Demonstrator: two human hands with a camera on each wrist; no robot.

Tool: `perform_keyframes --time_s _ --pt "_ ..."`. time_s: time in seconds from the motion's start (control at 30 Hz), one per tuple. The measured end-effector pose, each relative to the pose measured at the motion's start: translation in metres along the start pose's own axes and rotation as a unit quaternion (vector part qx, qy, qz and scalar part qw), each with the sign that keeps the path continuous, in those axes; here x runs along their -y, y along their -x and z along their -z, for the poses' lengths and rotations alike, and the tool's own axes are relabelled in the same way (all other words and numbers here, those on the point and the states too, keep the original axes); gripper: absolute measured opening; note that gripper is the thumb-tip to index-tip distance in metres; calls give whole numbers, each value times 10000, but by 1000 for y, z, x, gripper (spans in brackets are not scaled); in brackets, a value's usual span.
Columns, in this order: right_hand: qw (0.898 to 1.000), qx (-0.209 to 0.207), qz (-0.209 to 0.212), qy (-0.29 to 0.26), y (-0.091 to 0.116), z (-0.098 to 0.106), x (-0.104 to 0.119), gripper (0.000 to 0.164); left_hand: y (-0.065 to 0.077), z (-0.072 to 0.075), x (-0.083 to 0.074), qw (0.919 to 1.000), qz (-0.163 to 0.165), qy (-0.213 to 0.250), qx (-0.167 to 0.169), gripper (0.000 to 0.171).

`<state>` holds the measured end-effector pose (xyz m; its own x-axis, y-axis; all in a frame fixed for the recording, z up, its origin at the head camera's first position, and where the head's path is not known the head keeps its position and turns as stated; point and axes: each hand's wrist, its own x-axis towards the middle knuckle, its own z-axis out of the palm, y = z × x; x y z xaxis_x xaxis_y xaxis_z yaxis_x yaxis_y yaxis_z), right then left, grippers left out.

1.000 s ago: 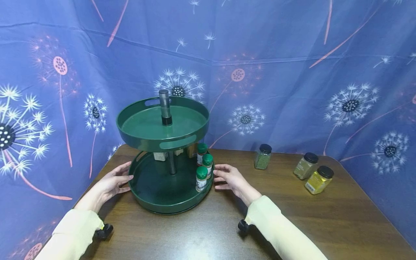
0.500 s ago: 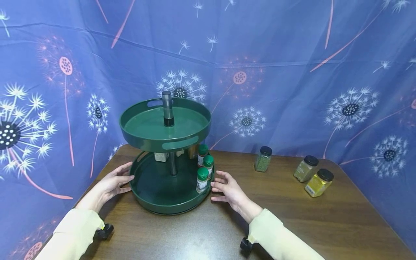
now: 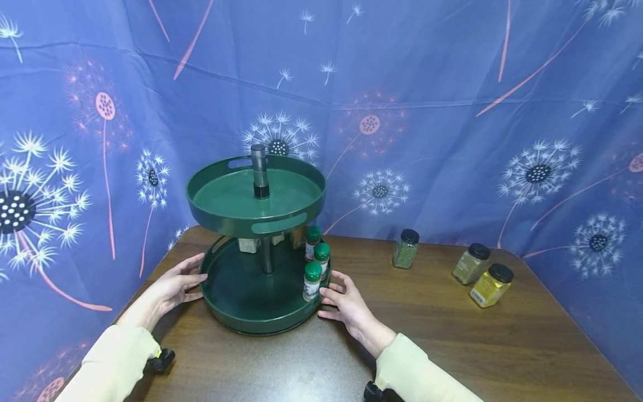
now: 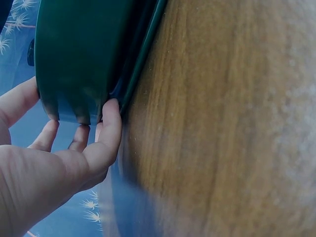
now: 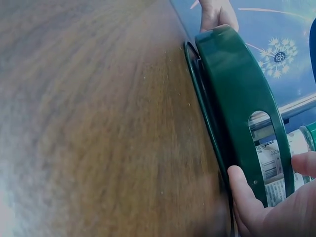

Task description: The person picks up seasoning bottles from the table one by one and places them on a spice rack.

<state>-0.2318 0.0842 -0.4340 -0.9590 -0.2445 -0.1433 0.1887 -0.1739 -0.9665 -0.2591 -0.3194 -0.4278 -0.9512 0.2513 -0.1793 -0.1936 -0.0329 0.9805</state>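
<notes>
Now, the green stand (image 3: 241, 228): two round tiers on a central post (image 3: 267, 258), upright on the wooden table (image 3: 417, 318), left of the tabletop's middle and toward the back.
Lower tray (image 3: 241, 298): three green-capped jars (image 3: 312, 283) line its right side; at the back, a pale blocky thing (image 3: 248, 245) is too hidden to name.
Upper tray (image 3: 231, 192): bare green floor, above both hands.
Left hand (image 3: 171, 289): loosely spread, fingers slightly bent, fingertips against the lower tray's outer wall; nothing gripped.
Right hand (image 3: 350, 314): also spread and relaxed, fingers touching the tray's wall just beside the frontmost jar; nothing gripped.
Just changed: the right hand has shifted forward along the rim; the left hand keeps its place.
What that means: the jars look unmoved within the tray, so I judge the stand has not turned, and the hands seem to steady it rather than lift.
Off to the right: three black-capped jars (image 3: 470, 267), well apart from the stand.
Behind: blue cloth (image 3: 432, 61) printed with dandelions.
</notes>
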Motion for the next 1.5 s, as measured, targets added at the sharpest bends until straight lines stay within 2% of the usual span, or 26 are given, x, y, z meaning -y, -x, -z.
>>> perform_keyframes --time_s 0.47,0.97,1.5 --pt "9998 -18 53 -164 -4 -1 3 65 1 -2 -2 10000 50 19 -69 77" --pt "10000 -28 72 27 -15 9 4 62 -1 -4 -3 9998 111 -51 -132 77" --pt "9983 -547 132 154 -35 18 6 44 -2 -4 -2 9997 99 -76 -186 77"
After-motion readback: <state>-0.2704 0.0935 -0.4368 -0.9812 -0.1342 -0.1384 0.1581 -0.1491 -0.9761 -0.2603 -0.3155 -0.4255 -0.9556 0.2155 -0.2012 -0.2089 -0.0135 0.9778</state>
